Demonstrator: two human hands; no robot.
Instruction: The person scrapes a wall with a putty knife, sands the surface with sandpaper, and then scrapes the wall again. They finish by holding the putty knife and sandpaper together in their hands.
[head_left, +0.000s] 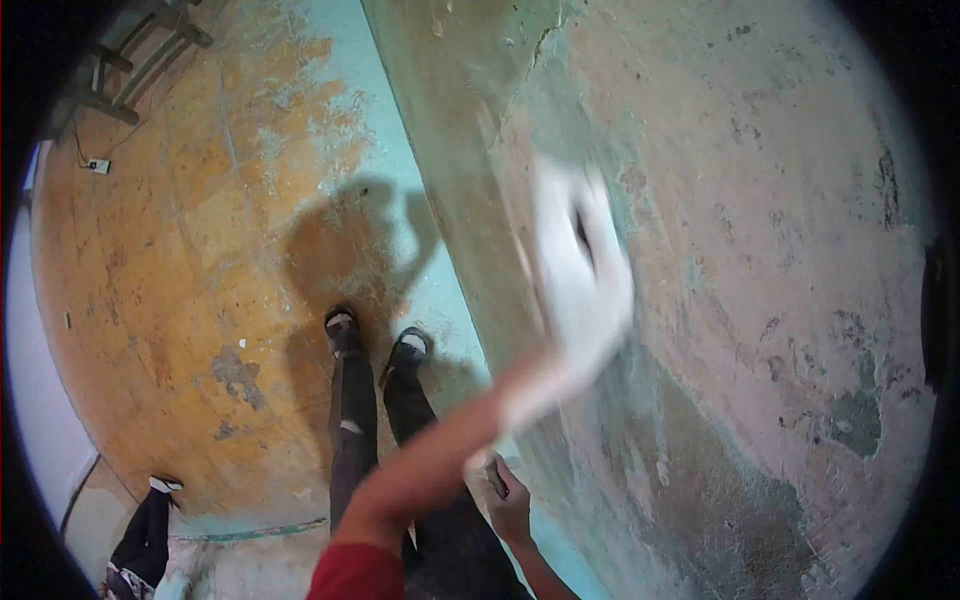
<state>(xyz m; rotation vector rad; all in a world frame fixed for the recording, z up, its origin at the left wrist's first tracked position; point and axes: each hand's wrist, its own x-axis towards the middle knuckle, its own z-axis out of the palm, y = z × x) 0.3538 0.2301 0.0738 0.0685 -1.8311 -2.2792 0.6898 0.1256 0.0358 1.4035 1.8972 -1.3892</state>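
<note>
Left hand [580, 270], white-covered and motion-blurred, lies against the wall [760, 250] just right of centre; whether its fingers are spread or closed cannot be told. Right hand [508, 500], at 6 o'clock, curls round a slim dark object [497, 478]. The wall's plaster is rough and pitted, with peeling green patches. The worn orange floor [170, 300] lies at 9 o'clock, and another person's leg [150, 530] at 7 o'clock.

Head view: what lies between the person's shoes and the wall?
In the head view, only a bare turquoise strip of floor separates the shoes from the wall.
</note>
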